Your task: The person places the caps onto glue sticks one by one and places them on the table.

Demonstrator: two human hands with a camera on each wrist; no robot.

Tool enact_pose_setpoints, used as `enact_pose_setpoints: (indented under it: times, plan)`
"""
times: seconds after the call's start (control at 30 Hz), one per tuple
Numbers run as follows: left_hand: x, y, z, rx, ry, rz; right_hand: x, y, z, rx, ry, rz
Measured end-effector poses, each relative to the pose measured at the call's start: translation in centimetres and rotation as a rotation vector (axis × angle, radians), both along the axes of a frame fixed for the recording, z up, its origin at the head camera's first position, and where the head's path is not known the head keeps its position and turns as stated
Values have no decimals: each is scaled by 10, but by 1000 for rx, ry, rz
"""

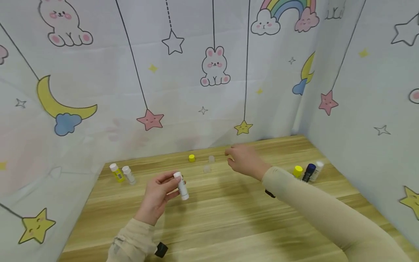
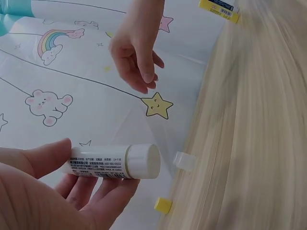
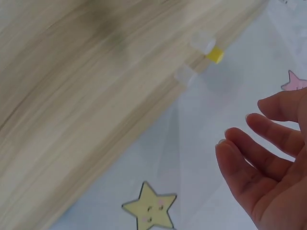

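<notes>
While the left hand grips a white cylindrical tube with a printed label between thumb and fingers, holding it above the pale wood-grain worktop, the right hand reaches out near the back edge, fingers loosely bent, thumb apart, nothing in its grasp. The step in hand seems to be a reach with the free hand while the other steadies the tube. If one of the small translucent caps or the short yellow cap beside them is wanted, the move calls for lowering the right hand leftward and pinching lightly with the fingertips.

The left wrist view shows rows of small dark print along the tube, which the head view leaves too small to read. The right wrist view leaves the tube out but shows the gap between the right thumb and fingers. Only the head view takes in the white-topped yellow tube and its white neighbour standing at left.
</notes>
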State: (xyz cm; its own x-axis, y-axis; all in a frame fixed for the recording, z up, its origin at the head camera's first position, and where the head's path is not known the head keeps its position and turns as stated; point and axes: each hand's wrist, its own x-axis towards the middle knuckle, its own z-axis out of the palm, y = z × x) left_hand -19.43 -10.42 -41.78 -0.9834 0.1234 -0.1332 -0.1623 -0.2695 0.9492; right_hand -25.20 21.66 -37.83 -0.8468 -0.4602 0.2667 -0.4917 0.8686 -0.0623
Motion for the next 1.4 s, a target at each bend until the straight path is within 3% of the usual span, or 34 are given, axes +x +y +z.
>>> enact_pose_setpoints:
  times: [0.3,0.67,0.87,1.13,1.27,1.4]
  plan:
    - [2,6,0,-127,80,94,-26,-40,-20,-41,-189,3]
    - [14,13,-2,-257,197,124,-45,-63,-45,-37,-309,-7]
    - [19,20,-3,-401,280,151,-52,-71,-62,-53,-310,-16]
    - [24,18,-6,-485,397,173,-52,-79,-74,-84,-290,20]
    - [25,15,-6,-532,452,175,-50,-81,-74,-95,-268,38]
    - [24,13,-3,-590,530,192,-45,-88,-62,-130,-282,51]
